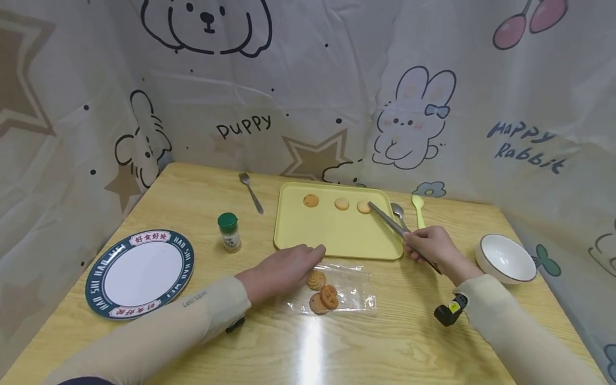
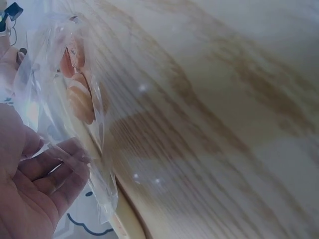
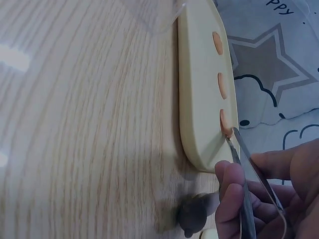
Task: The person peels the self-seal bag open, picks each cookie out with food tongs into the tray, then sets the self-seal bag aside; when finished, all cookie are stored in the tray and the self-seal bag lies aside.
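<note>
My right hand (image 1: 435, 247) grips metal tongs (image 1: 387, 220), whose tips are at the rightmost of three round cookies along the back of a yellow tray (image 1: 337, 235). In the right wrist view the tong tips meet the edge of that cookie (image 3: 224, 122). To its left lie a plain cookie (image 1: 341, 203) and a browner, dotted cookie (image 1: 310, 200). My left hand (image 1: 284, 272) pinches the edge of a clear plastic bag (image 1: 353, 291) in front of the tray. Inside the bag are a swirled cookie (image 1: 316, 279), a pretzel-shaped cookie (image 1: 329, 297) and a round one (image 1: 317, 304).
A rimmed plate (image 1: 144, 272) and a green-capped shaker (image 1: 229, 232) stand on the left. A fork (image 1: 251, 193) lies behind the shaker. Right of the tray are a metal spoon (image 1: 398, 210), a yellow-green spoon (image 1: 418, 209) and a white bowl (image 1: 506, 259). Printed cloth surrounds the table.
</note>
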The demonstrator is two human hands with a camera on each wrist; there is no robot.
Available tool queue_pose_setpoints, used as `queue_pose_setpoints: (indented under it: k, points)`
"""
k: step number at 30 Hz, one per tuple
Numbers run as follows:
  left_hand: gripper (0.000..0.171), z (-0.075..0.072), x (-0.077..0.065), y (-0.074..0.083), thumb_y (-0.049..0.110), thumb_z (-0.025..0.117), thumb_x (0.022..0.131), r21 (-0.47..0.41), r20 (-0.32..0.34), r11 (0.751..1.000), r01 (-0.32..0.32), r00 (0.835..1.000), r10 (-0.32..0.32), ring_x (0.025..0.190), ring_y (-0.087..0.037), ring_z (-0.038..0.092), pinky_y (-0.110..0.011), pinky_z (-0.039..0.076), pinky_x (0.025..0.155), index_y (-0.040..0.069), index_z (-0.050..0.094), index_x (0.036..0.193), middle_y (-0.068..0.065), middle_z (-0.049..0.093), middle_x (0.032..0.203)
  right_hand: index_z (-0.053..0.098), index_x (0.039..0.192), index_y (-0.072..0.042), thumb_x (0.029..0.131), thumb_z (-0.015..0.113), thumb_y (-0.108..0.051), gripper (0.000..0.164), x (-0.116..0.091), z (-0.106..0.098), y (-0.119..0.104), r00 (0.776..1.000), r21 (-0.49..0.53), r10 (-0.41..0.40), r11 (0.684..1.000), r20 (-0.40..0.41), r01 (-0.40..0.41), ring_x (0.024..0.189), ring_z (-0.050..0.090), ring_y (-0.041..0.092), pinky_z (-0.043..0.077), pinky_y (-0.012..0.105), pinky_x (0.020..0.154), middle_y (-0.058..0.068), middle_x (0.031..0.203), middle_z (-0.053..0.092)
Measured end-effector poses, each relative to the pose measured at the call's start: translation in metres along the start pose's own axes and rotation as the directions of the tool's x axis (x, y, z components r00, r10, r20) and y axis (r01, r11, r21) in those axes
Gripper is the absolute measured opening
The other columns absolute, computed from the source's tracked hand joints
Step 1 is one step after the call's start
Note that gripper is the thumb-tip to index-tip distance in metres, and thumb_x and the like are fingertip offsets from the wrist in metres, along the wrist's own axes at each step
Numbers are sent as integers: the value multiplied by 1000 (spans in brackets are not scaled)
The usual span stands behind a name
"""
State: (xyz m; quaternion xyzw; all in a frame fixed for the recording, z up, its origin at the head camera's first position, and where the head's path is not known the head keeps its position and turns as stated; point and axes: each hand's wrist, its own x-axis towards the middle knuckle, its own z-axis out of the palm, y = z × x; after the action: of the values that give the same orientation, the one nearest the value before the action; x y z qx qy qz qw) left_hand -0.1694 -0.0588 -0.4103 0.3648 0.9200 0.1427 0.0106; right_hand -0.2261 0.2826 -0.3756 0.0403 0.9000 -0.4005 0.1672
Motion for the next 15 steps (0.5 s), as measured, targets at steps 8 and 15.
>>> queue_pose_setpoints:
  k: [8, 15]
  points:
    - [8, -1, 0, 0, 12, 38, 101, 0, 10, 1000, -4, 1000, 4, 68, -10, 51, -23, 42, 58, 17, 44, 100, 6, 50, 72, 59, 121, 10, 101, 49, -30, 46, -2, -5, 5, 999, -59, -18, 998, -38, 16, 69, 62, 9, 54, 28, 62, 11, 92, 69]
    - [7, -2, -1, 0, 12, 39, 101, 5, -3, 1000, -10, 1000, 10, 67, -10, 51, -23, 42, 57, 16, 44, 100, 5, 50, 71, 62, 122, 0, 97, 52, -46, 53, -20, -22, 13, 970, -197, -223, 959, -91, 202, 78, 64, 20, 54, 30, 61, 20, 100, 68]
